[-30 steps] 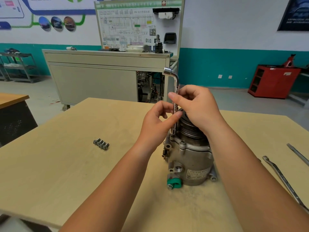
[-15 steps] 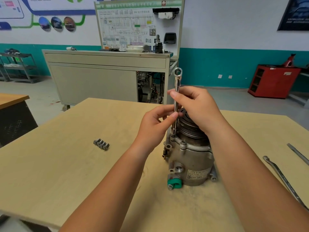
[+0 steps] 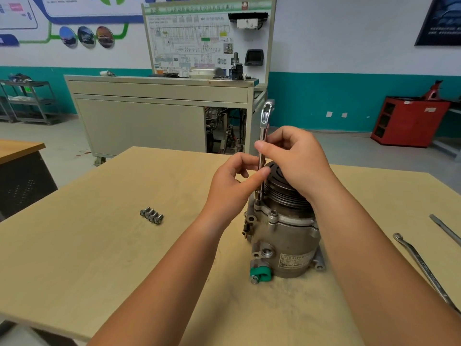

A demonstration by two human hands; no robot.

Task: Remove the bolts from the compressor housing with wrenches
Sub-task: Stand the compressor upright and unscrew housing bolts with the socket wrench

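Compressor housing: upright near the middle of the wooden table, grooved pulley on top, green cap at the foot.
Socket wrench: standing nearly vertical, lower end set down on the housing's flange at its left edge, bent head up above both hands.
Left hand: fingers curled in, thumb and fingertips pinching the wrench shaft low down, beside the pulley.
Right hand: partly closed, thumb and curled fingers gripping the same shaft higher up, palm arched over the pulley.
Flange bolt: seated in the housing's front rim, just right of the wrench's foot.
Loose bolts: a small row lying together on the table, well left of the housing.
Ring spanner: flat on the table to the right, untouched, with a second flat tool beyond it near the edge.
Background: grey training bench with a wiring chart, red cabinet against the teal wall.
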